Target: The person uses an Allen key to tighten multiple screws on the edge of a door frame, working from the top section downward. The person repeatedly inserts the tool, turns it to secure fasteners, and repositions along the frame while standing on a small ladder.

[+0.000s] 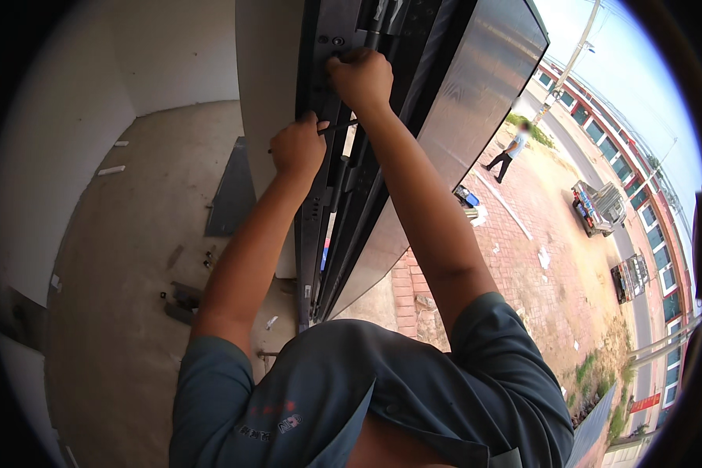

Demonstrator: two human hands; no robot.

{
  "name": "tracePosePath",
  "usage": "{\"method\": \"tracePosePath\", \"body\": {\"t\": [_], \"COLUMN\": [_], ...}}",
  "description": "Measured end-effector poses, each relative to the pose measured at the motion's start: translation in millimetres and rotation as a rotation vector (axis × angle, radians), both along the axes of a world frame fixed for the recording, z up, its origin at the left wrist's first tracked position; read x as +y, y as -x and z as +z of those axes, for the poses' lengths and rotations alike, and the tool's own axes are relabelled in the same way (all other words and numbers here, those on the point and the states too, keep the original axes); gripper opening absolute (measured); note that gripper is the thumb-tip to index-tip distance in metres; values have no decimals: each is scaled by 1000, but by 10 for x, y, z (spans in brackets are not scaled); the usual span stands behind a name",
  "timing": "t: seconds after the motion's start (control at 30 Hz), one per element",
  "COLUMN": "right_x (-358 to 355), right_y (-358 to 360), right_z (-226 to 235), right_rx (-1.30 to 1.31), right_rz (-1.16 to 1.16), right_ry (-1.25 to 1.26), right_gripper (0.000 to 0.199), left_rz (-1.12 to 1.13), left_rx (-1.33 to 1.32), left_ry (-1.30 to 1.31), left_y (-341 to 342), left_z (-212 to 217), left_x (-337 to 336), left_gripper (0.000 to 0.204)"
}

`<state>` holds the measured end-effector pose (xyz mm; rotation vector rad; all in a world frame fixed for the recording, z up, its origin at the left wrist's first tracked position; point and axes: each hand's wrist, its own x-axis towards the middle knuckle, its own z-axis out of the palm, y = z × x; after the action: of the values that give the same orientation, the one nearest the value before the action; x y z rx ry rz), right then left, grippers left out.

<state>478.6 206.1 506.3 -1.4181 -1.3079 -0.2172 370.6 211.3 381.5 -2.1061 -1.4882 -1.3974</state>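
Before me stands a tall door with a dark edge (310, 226), fitted with screws, slots and a lock strip. My left hand (297, 148) is closed around a thin black rod (340, 126), which sticks out on both sides of the fist; its kind I cannot make out. Higher up, my right hand (364, 80) is closed with its fingertips against the door edge, just below a round screw or hole (338, 41). Whatever those fingers pinch is hidden. A narrow gap with metal bars runs beside the edge, next to a film-covered panel (476, 93).
On the indoor floor at left lie a dark flat panel (231, 195) and several small dark parts (184, 303). Outside at right, a person (513, 150) walks on red paving near a long white strip (505, 204). A small truck (598, 207) and another vehicle (630, 278) stand farther off.
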Motion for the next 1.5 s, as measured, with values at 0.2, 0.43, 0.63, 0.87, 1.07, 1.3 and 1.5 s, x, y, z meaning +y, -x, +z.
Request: {"method": "tracePosePath", "body": {"t": [0.2, 0.43, 0.63, 0.87, 1.07, 1.3, 1.5], "right_x": [47, -414, -806, -1531, -1986, -2166, -2241], "right_y": [30, 153, -500, -663, -557, -561, -364], "right_z": [14, 85, -526, -2078, -2724, -2688, -2727], "right_rx": [54, -80, 456, 838, 801, 811, 866], "right_rz": [97, 150, 684, 755, 803, 753, 722], "right_ry": [48, -26, 326, 546, 763, 771, 691], "right_gripper": [32, 29, 13, 5, 7, 15, 24], "left_rz": [-47, -224, -517, -617, -714, -866, -863], "left_rx": [-114, -192, -253, -114, -218, -382, -504], "left_ry": [-58, 36, 64, 618, 824, 836, 886], "left_y": [-3, 14, 449, 774, 651, 666, 674], "left_z": [-13, -76, -499, -1287, -1828, -2106, -2061], "left_x": [7, -343, -813, -1601, -1984, -2022, -2105], "left_gripper": [19, 20, 20, 24, 21, 19, 17]}}
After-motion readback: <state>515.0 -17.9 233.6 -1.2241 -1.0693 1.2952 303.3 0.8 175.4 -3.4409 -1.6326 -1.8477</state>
